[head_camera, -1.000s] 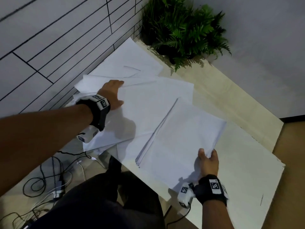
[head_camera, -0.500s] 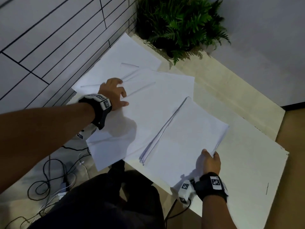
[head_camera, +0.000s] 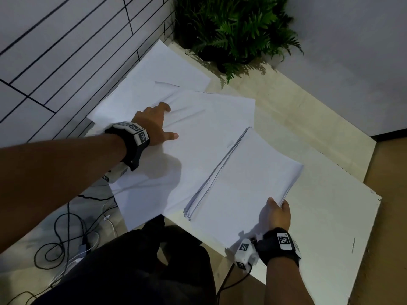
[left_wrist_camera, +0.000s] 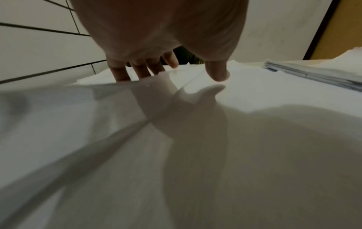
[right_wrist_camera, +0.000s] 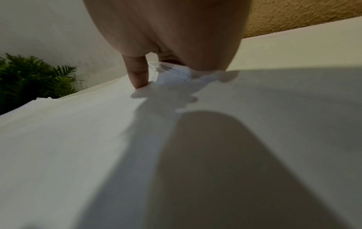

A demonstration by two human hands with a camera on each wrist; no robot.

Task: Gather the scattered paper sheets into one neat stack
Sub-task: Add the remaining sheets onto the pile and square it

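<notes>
Right hand (head_camera: pixel 278 213) pinches flat white paper stack (head_camera: pixel 242 183).

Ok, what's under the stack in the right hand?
The stack overlaps a large loose sheet on its left, where the left hand presses, and the white tabletop shows to its right. Whatever lies directly beneath is covered. The right hand pinches its near corner.

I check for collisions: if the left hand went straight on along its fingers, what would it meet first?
Probably the far loose paper sheet beyond the left hand, then the tiled wall; depth is unclear.
</notes>
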